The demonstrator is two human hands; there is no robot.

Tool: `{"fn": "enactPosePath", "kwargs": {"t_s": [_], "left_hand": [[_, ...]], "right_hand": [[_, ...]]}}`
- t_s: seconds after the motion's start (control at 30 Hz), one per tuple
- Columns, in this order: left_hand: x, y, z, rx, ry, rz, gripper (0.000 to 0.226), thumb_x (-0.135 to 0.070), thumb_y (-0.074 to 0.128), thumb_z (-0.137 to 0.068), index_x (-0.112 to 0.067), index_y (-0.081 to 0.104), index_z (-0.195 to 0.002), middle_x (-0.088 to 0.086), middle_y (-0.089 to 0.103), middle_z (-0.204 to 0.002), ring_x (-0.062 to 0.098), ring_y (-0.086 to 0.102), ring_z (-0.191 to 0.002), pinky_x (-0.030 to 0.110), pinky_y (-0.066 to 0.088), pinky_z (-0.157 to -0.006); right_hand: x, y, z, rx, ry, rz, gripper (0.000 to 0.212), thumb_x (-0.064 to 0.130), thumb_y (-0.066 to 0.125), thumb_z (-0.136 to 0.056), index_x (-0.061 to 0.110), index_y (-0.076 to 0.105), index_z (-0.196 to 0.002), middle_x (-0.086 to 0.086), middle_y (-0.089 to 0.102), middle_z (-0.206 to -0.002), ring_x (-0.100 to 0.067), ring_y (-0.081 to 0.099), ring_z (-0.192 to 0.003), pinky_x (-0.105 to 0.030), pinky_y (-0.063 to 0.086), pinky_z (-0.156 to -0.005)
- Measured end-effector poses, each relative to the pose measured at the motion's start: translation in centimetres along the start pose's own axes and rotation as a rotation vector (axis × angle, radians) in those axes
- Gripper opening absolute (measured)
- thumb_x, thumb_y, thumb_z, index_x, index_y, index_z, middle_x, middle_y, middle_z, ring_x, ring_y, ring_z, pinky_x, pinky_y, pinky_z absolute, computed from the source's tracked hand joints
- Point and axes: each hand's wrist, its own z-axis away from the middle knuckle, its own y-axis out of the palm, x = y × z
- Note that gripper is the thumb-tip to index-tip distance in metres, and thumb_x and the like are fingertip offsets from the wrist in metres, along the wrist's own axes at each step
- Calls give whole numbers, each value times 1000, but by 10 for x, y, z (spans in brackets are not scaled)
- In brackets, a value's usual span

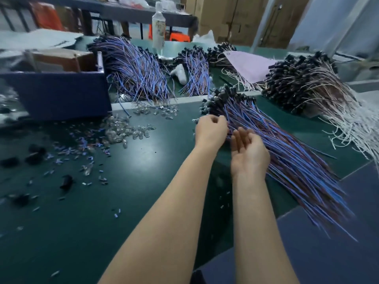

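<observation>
Now left hand (211, 131) and palm-up right hand (248, 153) meet the wire bundle (291, 158)

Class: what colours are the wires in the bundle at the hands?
The wire bundle is blue and reddish-brown, in the head view.

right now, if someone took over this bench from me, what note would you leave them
Left hand: fingers curled against the near wire bundle, close to its black-capped end; whether it pinches a wire cannot be told.
Right hand: palm up, fingers relaxed, at the bundle's left edge, holding nothing.
Things: clear bulbs lie loose on the green table, left of the hands; wire offcuts lie nearer.
Done: the near bundle's wires carry black caps.
Left: probably pulling the next wire from the bundle; how many remain cannot be judged.
</observation>
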Motion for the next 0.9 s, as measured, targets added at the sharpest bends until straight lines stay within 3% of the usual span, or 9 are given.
{"fn": "enactPosePath", "kwargs": {"t_s": [0.1, 0.3, 0.37, 0.43, 0.5, 0.6, 0.67, 0.8, 0.9], "left_hand": [[-14, -54, 17, -111, 77, 217, 29, -12, 47, -94, -16, 58, -68, -7, 57, -53, 8, 51, -50, 17, 40, -50], [-23, -194, 54, -704, 231, 522, 23, -5, 44, -94, -18, 55, -79, -3, 55, -67, 5, 47, -52, 17, 39, -49], [-18, -241, 69, -850, 240, 610, 20, -6, 43, -95, -18, 52, -81, -2, 56, -72, 5, 47, -54, 18, 37, -52], [-13, -283, 83, -981, 256, 679, 18, -3, 42, -94, -14, 51, -84, -1, 56, -74, 9, 47, -59, 20, 37, -56], [-10, -319, 97, -1097, 276, 712, 18, 0, 39, -92, -12, 51, -88, -1, 56, -76, 10, 48, -64, 22, 38, -61], [-7, -360, 116, -1215, 302, 752, 19, 0, 38, -92, -14, 50, -88, -2, 56, -79, 7, 48, -61, 21, 38, -60], [-4, -380, 124, -1276, 309, 743, 18, 0, 38, -91, -13, 50, -89, 2, 56, -82, 10, 46, -60, 25, 37, -62], [1, -400, 131, -1306, 271, 766, 16, -1, 38, -91, -9, 50, -96, 10, 54, -92, 16, 46, -69, 27, 37, -68], [0, -403, 132, -1319, 283, 800, 17, -1, 39, -91, -10, 52, -97, 7, 56, -92, 15, 50, -72, 26, 40, -69]], "right_hand": [[-29, 37, 29, 194, 23, 126, 18, 5, 44, -95, 12, 58, -86, -5, 65, -77, -13, 61, -62, -19, 51, -58], [-118, 100, 109, 719, -63, 625, 17, 5, 51, -93, 15, 58, -81, -5, 64, -74, -14, 58, -63, -22, 50, -58], [-151, 114, 139, 895, -143, 871, 8, 9, 57, -90, 10, 63, -85, -9, 66, -81, -19, 60, -70, -32, 54, -69], [-182, 124, 171, 1058, -212, 1092, 16, 19, 62, -87, 6, 68, -95, -9, 70, -89, -22, 65, -83, -39, 54, -81], [-208, 132, 204, 1207, -244, 1280, 25, 27, 64, -86, 11, 68, -104, -6, 70, -99, -20, 65, -92, -35, 53, -82], [-243, 142, 247, 1406, -326, 1578, 22, 18, 55, -88, 14, 63, -108, -5, 65, -106, -25, 58, -96, -36, 50, -82], [-260, 146, 271, 1480, -341, 1706, 15, 15, 46, -92, 11, 59, -99, -9, 60, -104, -29, 51, -92, -34, 43, -81], [-272, 149, 292, 1517, -142, 1660, 21, 21, 38, -97, 9, 56, -100, -12, 57, -100, -29, 47, -84, -32, 37, -73], [-274, 158, 291, 1499, -271, 1733, 17, 9, 43, -92, 8, 49, -75, -6, 50, -79, -29, 47, -77, -29, 35, -59]]}}
